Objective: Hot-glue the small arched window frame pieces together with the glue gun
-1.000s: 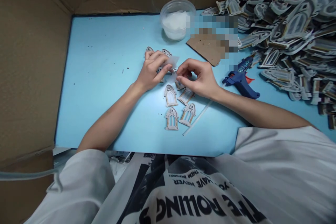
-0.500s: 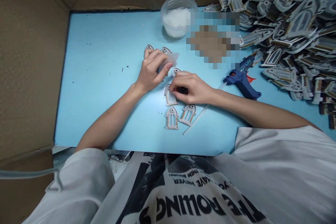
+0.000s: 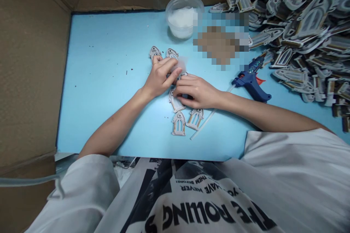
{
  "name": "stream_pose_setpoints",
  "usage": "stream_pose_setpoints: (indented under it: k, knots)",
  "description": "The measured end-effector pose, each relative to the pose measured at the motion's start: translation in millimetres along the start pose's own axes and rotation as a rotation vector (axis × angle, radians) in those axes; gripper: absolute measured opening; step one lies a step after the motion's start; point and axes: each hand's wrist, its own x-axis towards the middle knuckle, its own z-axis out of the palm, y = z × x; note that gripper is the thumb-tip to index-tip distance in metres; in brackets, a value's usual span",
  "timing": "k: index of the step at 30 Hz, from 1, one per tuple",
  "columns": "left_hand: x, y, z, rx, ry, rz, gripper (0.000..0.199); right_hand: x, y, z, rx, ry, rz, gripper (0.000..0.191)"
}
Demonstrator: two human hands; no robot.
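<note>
Pinches a translucent sheet (image 3: 182, 64) in the left hand (image 3: 160, 74); with the right hand (image 3: 198, 91), half curled, touches an arched frame (image 3: 177, 107) on the desk (image 3: 104, 43); cannot tell whether gripping it.

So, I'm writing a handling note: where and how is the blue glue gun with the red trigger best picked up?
Probably by its blue handle, coming from above and the near right. The blue glue gun appears to lie on its side, that handle's end free and pointing to the near right. The red trigger is on the handle's far side, and the nozzle points away.
</note>
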Motion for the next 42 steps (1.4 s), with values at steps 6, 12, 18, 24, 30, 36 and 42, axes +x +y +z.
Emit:
stream_pose_setpoints:
  k: [6,12,18,24,30,36,42]
  knots:
    - [1,-6,5.3,-0.050,0.052,-0.009,0.053,2,2,-1,-0.046,-0.114,-0.024,0.020]
    - [2,-5,3.7,-0.092,0.059,-0.016,0.052,2,2,0,0.046,0.123,0.095,0.022]
    - [4,3,-6.4,-0.124,-0.036,0.026,0.050,0,17,-4,0.118,0.515,0.412,0.032]
    - [5,9,-12.6,-0.102,-0.098,0.105,0.056,1,21,-6,0.119,0.532,0.350,0.036]
    - [7,11,-14.5,-0.085,-0.125,0.103,0.055,8,22,-17,0.127,0.452,0.383,0.038]
    - [8,12,-16.0,-0.116,-0.141,0.081,0.055,18,19,-46,0.159,0.490,0.484,0.037]
    - [8,14,-16.4,-0.150,-0.125,0.072,0.052,-7,-1,-39,0.226,0.482,0.601,0.011]
